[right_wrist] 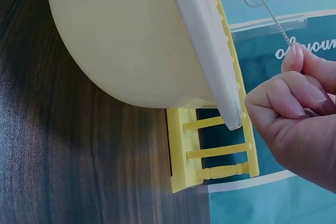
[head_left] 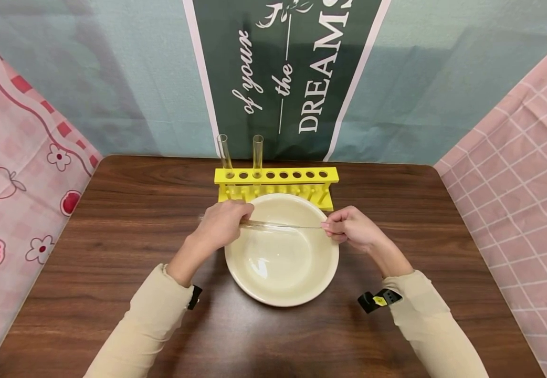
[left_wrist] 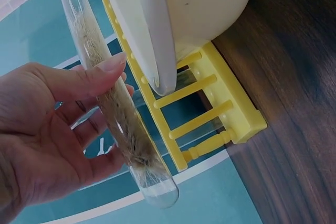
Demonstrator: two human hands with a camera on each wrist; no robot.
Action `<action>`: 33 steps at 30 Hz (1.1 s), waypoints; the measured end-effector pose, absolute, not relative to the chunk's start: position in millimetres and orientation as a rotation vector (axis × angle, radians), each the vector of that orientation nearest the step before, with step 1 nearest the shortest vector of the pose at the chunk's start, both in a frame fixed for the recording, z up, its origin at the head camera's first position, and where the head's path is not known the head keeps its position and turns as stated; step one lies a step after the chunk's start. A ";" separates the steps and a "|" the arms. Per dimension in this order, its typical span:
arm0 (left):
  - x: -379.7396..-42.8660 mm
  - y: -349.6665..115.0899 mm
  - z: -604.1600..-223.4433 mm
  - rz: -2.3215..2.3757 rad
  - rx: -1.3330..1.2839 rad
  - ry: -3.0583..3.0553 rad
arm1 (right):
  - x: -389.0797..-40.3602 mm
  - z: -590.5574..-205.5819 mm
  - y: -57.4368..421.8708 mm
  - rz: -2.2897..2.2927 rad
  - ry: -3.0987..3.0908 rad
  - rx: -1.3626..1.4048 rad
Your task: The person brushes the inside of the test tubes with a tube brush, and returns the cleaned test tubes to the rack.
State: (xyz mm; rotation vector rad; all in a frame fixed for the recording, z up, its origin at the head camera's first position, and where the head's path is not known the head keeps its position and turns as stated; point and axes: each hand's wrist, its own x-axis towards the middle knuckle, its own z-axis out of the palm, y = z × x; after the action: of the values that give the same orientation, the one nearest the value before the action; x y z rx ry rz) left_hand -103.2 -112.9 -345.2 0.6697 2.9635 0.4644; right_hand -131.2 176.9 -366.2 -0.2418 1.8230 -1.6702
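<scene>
My left hand grips a glass test tube near its rounded end, thumb on one side and fingers on the other. Inside the tube sits the bristle head of a test tube brush, reaching almost to the closed end. The brush's twisted wire handle comes out of the tube's open mouth, and my right hand pinches it between thumb and finger. Tube and wire lie nearly level above a cream basin, spanning its far half in the head view.
Behind the basin stands a yellow test tube rack. Two glass tubes, a left one and another, stand upright in its left part. The wooden table meets a printed cloth backdrop at the back.
</scene>
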 end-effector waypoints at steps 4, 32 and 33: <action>-102.7 -116.1 -344.7 0.476 0.655 2.956 | -132.6 -367.1 179.9 -1.676 1.792 -0.258; -102.3 -147.2 -347.4 0.615 0.605 2.947 | -136.3 -375.6 201.7 -1.712 1.763 -0.309; -102.2 -148.0 -347.3 0.618 0.596 2.945 | -136.2 -375.9 202.0 -1.710 1.770 -0.307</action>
State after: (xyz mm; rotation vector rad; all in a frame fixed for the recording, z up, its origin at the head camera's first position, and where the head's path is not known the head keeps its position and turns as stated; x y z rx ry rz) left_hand -102.2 -148.0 -347.3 0.5964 2.9451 0.6176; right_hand -136.2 202.0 -375.9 -0.3068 1.7699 -1.7099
